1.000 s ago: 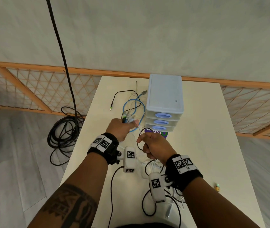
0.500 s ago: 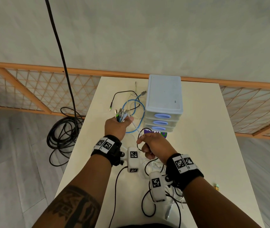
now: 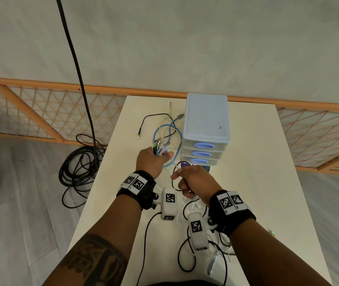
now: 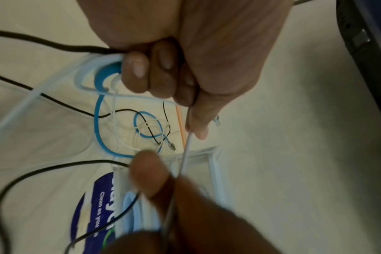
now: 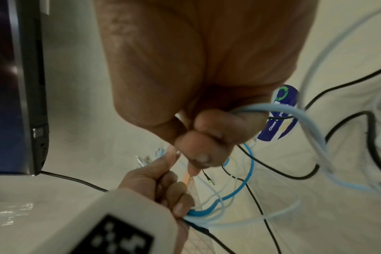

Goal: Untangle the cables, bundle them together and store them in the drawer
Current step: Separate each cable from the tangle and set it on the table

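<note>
My left hand grips a bunch of cable ends, their plugs sticking up above the fist. From it a thin white cable runs taut to my right hand, which pinches it between thumb and fingers and also holds pale blue and black strands. A blue cable loops on the white table beyond my hands, tangled with black and white ones. The pale blue drawer unit stands just right of the tangle, its three drawers closed.
More black and white cable lies under my wrists near the table's front edge. A purple sticker sits before the drawers. A thick black cable coil lies on the floor left of the table. A small object rests at the right edge.
My left hand has drawn up and left with the cable ends, away from the right hand, pulling the white cable taut between them. The right hand has hardly moved.
</note>
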`<state>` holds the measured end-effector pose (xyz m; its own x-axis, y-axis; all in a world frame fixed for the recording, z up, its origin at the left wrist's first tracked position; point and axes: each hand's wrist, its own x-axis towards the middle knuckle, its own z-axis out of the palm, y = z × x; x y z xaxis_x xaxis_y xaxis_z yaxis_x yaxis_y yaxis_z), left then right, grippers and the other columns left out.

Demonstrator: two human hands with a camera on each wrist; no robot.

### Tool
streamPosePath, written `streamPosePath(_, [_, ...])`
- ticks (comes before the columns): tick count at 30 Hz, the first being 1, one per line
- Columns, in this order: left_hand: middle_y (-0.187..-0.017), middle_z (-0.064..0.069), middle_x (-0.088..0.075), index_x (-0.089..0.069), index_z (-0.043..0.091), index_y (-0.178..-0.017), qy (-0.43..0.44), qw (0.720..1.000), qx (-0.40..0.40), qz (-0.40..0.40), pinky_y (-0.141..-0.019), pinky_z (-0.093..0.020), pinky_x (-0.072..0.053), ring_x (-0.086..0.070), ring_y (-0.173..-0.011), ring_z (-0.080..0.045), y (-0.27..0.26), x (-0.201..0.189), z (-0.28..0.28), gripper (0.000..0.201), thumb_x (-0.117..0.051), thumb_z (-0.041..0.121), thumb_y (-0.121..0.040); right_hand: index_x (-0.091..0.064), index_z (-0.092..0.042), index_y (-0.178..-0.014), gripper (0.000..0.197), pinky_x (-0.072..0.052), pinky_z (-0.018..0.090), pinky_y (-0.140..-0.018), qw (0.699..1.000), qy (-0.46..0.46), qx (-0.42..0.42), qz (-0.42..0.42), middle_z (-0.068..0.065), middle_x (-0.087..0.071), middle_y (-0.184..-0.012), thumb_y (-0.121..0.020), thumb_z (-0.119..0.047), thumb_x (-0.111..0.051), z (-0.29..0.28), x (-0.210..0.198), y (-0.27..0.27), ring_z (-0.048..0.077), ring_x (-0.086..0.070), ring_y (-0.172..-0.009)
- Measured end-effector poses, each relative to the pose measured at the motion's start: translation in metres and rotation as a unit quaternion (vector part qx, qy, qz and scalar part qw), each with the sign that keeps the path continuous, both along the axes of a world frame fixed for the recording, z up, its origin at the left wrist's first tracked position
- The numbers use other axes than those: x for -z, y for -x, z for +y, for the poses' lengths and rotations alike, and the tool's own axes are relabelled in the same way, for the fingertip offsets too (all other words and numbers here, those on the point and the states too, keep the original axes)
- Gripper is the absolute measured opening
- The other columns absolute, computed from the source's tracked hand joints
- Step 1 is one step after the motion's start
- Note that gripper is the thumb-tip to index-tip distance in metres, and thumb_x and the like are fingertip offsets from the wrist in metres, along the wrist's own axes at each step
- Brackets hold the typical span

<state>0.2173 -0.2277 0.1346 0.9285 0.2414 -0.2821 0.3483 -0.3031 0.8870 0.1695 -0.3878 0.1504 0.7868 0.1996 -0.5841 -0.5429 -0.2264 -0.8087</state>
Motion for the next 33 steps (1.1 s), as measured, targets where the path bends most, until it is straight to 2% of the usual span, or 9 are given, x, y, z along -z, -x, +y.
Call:
streamPosePath(5, [-0.062,0.005,-0.057,-0.070,0.009,-0.091,0.025,0.997,-0.067,-0.036,-0.054,-0.020,-0.039,-0.051,-0.057,-0.013,-0.013,-0.004,0.013,0.023,-0.083,0.027,-0.084,-0.066,-0.006,-0.090,0.031,-0.031,0.020,-0.043,1.000,-0.021,-0.008,0.015,-0.002,-0.048,-0.048,-0.103,-0.017,-0.041,-0.003,0.000,0.003,0.015,-0.044,-0.036])
streamPosePath(8, [-0.062,0.004,-0.055,-0.070,0.011,-0.087,0.031,0.995,-0.086,-0.046,-0.050,-0.013,-0.039,-0.048,-0.055,-0.009,-0.014,-0.006,0.015,0.023,-0.083,0.029,-0.083,-0.065,-0.013,-0.090,0.033,-0.035,0.020,-0.044,0.999,0.001,-0.041,0.007,0.000,-0.050,-0.053,-0.106,-0.029,-0.042,-0.006,0.000,0.004,0.017,-0.050,-0.042])
streamPosePath(13, [-0.054,-0.001,-0.044,-0.058,0.018,-0.067,0.067,0.987,-0.145,-0.016,-0.054,-0.026,-0.035,-0.038,-0.049,-0.018,-0.022,-0.006,0.026,0.034,-0.085,0.034,-0.080,-0.060,-0.012,-0.085,0.042,-0.029,0.024,-0.045,0.998,0.024,-0.063,0.003,0.002,-0.044,-0.051,-0.106,-0.045,-0.044,-0.015,0.006,0.011,0.019,-0.040,-0.037])
streamPosePath(18, [-0.053,0.004,-0.031,-0.072,0.003,-0.089,0.168,0.980,-0.032,0.104,-0.045,-0.026,-0.021,-0.023,-0.044,-0.015,-0.010,-0.001,0.019,0.041,-0.073,0.044,-0.090,-0.057,-0.009,-0.085,0.036,-0.023,0.023,-0.042,0.998,0.036,-0.038,-0.017,0.000,-0.044,-0.045,-0.107,-0.035,-0.046,-0.013,0.006,0.010,0.016,-0.031,-0.034])
streamPosePath(23, [-0.051,0.007,-0.030,-0.072,-0.005,-0.109,0.159,0.968,0.108,0.163,-0.044,-0.026,-0.020,-0.022,-0.045,-0.014,0.011,0.004,0.005,0.051,-0.077,0.041,-0.087,-0.053,-0.006,-0.088,0.019,-0.023,0.018,-0.038,0.999,0.029,-0.021,-0.017,-0.011,-0.048,-0.041,-0.103,0.003,-0.045,-0.010,0.008,0.004,0.007,-0.033,-0.027])
streamPosePath(26, [-0.051,0.004,-0.032,-0.074,-0.001,-0.094,0.122,0.968,0.145,0.166,-0.044,-0.027,-0.023,-0.025,-0.044,-0.015,0.015,0.008,0.002,0.040,-0.081,0.037,-0.084,-0.055,-0.009,-0.083,0.023,-0.031,0.023,-0.045,0.995,0.067,-0.065,-0.035,-0.014,-0.053,-0.047,-0.097,0.009,-0.051,-0.007,0.013,0.002,0.002,-0.036,-0.030])
streamPosePath(28, [-0.050,0.004,-0.033,-0.072,-0.005,-0.092,0.112,0.972,0.135,0.159,-0.043,-0.026,-0.024,-0.026,-0.043,-0.016,0.015,0.009,0.002,0.043,-0.082,0.035,-0.082,-0.057,-0.011,-0.079,0.024,-0.031,0.027,-0.047,0.994,0.080,-0.069,-0.035,-0.009,-0.049,-0.053,-0.095,0.006,-0.054,-0.005,0.016,0.002,0.008,-0.036,-0.034])
streamPosePath(30, [-0.051,0.002,-0.032,-0.063,0.004,-0.075,0.106,0.979,0.103,0.139,-0.043,-0.025,-0.023,-0.025,-0.042,-0.016,0.013,0.009,0.001,0.031,-0.082,0.028,-0.082,-0.058,-0.009,-0.082,0.020,-0.028,0.025,-0.045,0.997,0.053,-0.044,-0.029,-0.005,-0.047,-0.051,-0.101,-0.004,-0.052,-0.004,0.016,0.003,0.013,-0.034,-0.036])
streamPosePath(33, [-0.054,-0.001,-0.033,-0.049,0.017,-0.064,0.095,0.989,0.033,0.106,-0.043,-0.024,-0.025,-0.025,-0.042,-0.018,0.008,0.013,-0.001,0.038,-0.083,0.022,-0.080,-0.060,-0.009,-0.084,0.035,-0.033,0.018,-0.040,1.000,0.029,-0.003,-0.011,0.004,-0.048,-0.054,-0.107,-0.032,-0.046,-0.001,0.010,0.002,0.017,-0.040,-0.037])
